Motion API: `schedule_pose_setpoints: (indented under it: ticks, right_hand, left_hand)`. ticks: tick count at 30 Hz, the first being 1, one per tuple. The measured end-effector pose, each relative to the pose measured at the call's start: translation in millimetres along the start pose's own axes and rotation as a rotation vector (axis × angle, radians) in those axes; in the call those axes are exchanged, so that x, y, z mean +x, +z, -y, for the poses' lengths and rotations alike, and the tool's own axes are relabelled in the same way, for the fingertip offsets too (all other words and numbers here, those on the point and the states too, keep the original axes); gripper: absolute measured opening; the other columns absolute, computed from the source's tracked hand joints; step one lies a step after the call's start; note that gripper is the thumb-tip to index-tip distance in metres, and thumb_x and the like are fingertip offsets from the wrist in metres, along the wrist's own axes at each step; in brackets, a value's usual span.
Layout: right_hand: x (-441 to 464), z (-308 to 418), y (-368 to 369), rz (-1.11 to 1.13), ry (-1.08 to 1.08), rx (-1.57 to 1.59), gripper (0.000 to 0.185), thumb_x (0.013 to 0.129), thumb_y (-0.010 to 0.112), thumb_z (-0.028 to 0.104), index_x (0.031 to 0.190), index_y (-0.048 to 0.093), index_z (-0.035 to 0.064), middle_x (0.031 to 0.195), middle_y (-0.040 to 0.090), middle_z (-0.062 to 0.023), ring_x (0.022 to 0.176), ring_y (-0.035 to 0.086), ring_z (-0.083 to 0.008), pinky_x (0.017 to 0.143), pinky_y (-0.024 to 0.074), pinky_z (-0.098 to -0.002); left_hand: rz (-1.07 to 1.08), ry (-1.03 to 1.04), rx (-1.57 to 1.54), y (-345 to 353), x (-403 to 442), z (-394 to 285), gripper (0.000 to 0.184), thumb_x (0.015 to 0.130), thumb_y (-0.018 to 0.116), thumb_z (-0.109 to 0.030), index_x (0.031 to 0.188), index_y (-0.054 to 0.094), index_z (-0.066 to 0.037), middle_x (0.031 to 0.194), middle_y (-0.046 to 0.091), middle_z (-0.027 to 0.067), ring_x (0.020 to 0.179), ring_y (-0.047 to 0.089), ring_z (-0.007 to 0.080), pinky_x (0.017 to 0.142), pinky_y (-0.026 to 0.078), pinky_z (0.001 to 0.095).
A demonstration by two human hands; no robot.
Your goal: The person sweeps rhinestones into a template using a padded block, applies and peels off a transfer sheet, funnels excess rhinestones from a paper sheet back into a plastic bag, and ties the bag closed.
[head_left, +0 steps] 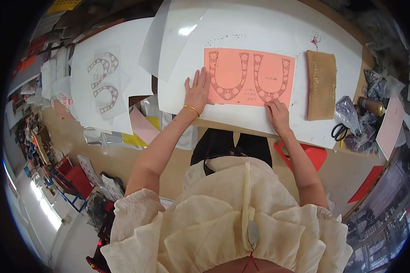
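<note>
A salmon-pink sheet (229, 68) lies on the white tabletop, printed or dotted with two dark U-shaped collar-like patterns. My left hand (197, 92) rests flat on the sheet's left edge, fingers stretched out, a gold bangle at the wrist. At the bottom of the right-hand U pattern (285, 75), my right hand (278, 115) has its fingertips pinched together against the sheet. Whatever those fingertips hold, if anything, is too small to make out. Tiny dark specks (234, 35) are scattered above the sheet.
Right of the sheet lies a long tan pad (321, 86), with reddish specks (315, 40) beyond it. Black-handled scissors (339, 132), plastic bags (347, 113) and a spray can (371, 106) crowd the right edge. Translucent patterned sheets (116, 88) lie left; a red stool (312, 154) stands below.
</note>
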State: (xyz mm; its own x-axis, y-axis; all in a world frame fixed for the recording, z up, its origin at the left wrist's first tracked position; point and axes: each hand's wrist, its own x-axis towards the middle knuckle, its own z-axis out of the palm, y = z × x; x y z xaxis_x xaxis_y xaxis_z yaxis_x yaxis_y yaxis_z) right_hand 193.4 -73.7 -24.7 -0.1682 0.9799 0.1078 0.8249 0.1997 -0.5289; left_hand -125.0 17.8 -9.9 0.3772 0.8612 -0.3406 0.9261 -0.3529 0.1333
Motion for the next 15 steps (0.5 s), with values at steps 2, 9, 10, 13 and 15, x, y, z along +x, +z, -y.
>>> schedule_pose_setpoints:
  ticks: [2, 9, 10, 13, 15]
  right_hand:
    - [6, -1, -1, -0.017, 0.029, 0.039, 0.010, 0.084, 0.065, 0.006, 0.093, 0.066, 0.0088, 0.090, 0.061, -0.0030, 0.073, 0.056, -0.0216, 0.068, 0.0451, -0.0307]
    - [84, -36, -40, -0.394, 0.258, 0.128, 0.004, 0.087, 0.063, 0.006, 0.091, 0.063, 0.0048, 0.082, 0.059, -0.0054, 0.067, 0.053, -0.0186, 0.064, 0.0454, -0.0313]
    - [99, -45, -47, -0.419, 0.360, 0.076, 0.005, 0.089, 0.062, 0.007, 0.091, 0.065, 0.0029, 0.080, 0.059, -0.0051, 0.066, 0.051, -0.0175, 0.063, 0.0449, -0.0308]
    - [137, -76, -49, -0.441, 0.360, -0.032, 0.013, 0.090, 0.060, 0.005, 0.102, 0.065, 0.0016, 0.087, 0.062, -0.0070, 0.072, 0.056, -0.0189, 0.068, 0.0468, -0.0294]
    - [158, -86, -41, -0.532, 0.373, 0.110, 0.027, 0.090, 0.057, 0.002, 0.116, 0.062, 0.0025, 0.098, 0.065, -0.0091, 0.082, 0.061, -0.0201, 0.076, 0.0486, -0.0283]
  left_hand:
    - [0.009, -0.005, -0.013, -3, -2, 0, 0.116, 0.060, 0.087, -0.033, 0.153, 0.024, -0.005, 0.162, 0.019, 0.0128, 0.149, 0.022, 0.0301, 0.112, 0.021, 0.0557]
    - [0.014, 0.016, -0.093, -13, -1, 0, 0.113, 0.062, 0.086, -0.034, 0.153, 0.025, -0.007, 0.163, 0.019, 0.0081, 0.149, 0.020, 0.0292, 0.114, 0.018, 0.0552]
    - [0.005, 0.032, -0.104, -14, 0, 0, 0.113, 0.062, 0.086, -0.034, 0.153, 0.025, -0.007, 0.163, 0.020, 0.0072, 0.149, 0.019, 0.0290, 0.114, 0.018, 0.0551]
    - [-0.005, 0.035, -0.123, -16, 6, -10, 0.112, 0.063, 0.085, -0.035, 0.153, 0.025, -0.007, 0.163, 0.020, 0.0062, 0.150, 0.018, 0.0287, 0.115, 0.017, 0.0550]
    - [-0.014, 0.040, -0.142, -14, 10, -16, 0.112, 0.063, 0.084, -0.036, 0.153, 0.025, -0.007, 0.163, 0.020, 0.0052, 0.150, 0.017, 0.0283, 0.115, 0.016, 0.0549]
